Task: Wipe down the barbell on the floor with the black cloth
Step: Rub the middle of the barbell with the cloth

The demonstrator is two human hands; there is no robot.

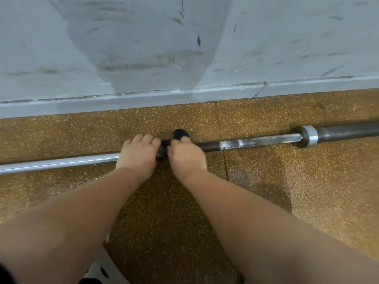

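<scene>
A long steel barbell [256, 142] lies on the brown speckled floor, running from the left edge to the right edge, parallel to the wall. Its collar [307, 136] and dark sleeve lie at the right. Both of my hands sit side by side on the middle of the shaft. My left hand [139, 153] curls over the bar and the black cloth [164, 147]. My right hand [187, 155] grips the same cloth, a fold of which sticks up behind its fingers. Most of the cloth is hidden under the hands.
A scuffed grey wall [184, 48] with a low ledge [143, 99] runs just behind the barbell. Brown rubber floor tiles [307, 191] stretch toward me. A white shoe [102, 267] shows at the bottom edge between my forearms.
</scene>
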